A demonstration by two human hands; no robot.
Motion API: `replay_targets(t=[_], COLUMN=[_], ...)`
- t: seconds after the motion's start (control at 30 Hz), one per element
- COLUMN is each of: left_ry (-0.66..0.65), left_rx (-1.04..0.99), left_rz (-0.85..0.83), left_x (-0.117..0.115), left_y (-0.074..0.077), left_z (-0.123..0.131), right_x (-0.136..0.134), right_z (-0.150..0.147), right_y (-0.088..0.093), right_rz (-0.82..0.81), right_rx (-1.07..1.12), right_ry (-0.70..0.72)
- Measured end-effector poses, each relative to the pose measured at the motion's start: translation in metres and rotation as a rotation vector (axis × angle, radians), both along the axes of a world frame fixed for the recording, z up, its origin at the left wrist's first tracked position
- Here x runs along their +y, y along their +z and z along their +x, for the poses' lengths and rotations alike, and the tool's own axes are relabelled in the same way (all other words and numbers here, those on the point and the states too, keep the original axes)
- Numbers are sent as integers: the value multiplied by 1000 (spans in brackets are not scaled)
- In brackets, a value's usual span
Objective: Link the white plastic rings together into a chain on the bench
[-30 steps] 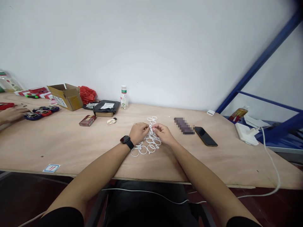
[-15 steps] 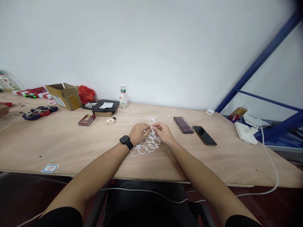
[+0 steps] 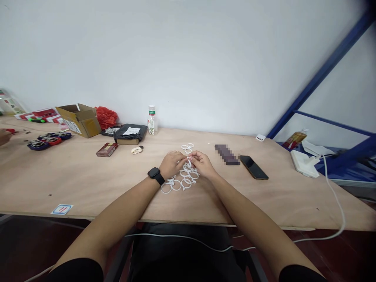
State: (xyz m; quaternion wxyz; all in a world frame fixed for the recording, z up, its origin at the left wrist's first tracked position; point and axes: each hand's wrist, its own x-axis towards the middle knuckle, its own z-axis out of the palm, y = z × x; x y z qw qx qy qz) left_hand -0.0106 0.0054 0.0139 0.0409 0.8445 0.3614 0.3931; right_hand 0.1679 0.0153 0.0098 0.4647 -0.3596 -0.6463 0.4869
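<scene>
White ring [image 3: 189, 164] | over the table [image 3: 123, 196], beside loose rings [image 3: 187, 179] | I see left hand [image 3: 172, 164] and right hand [image 3: 202, 164] both pinching it, close together | partly hidden, so its exact tilt escapes me

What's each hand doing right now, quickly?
Left hand: closed, fingertips pinching a small white ring above the pile of rings.
Right hand: closed, thumb and fingers pinching that same ring.
</scene>
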Motion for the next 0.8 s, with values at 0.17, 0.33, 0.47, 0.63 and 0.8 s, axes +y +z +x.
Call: replay_targets(t=[0.17, 0.33, 0.47, 0.63, 0.8], left_ry=[116, 233, 225, 193, 189], left_rx=[60, 109, 114, 109, 115], left_rz=[-91, -178, -203, -198, -191], left_x=[4, 5, 6, 6, 7], left_y=[-3, -4, -5, -6, -7], left_z=[-1, -2, -1, -1, -3], right_x=[9, 39, 74, 106, 106], right_z=[12, 33, 38, 25, 26], right_y=[-5, -12, -16, -14, -9], right_rz=[179, 253, 389, 473, 461], right_rx=[-162, -333, -607, -1089, -1273], right_ry=[-179, -362, -292, -23, 8])
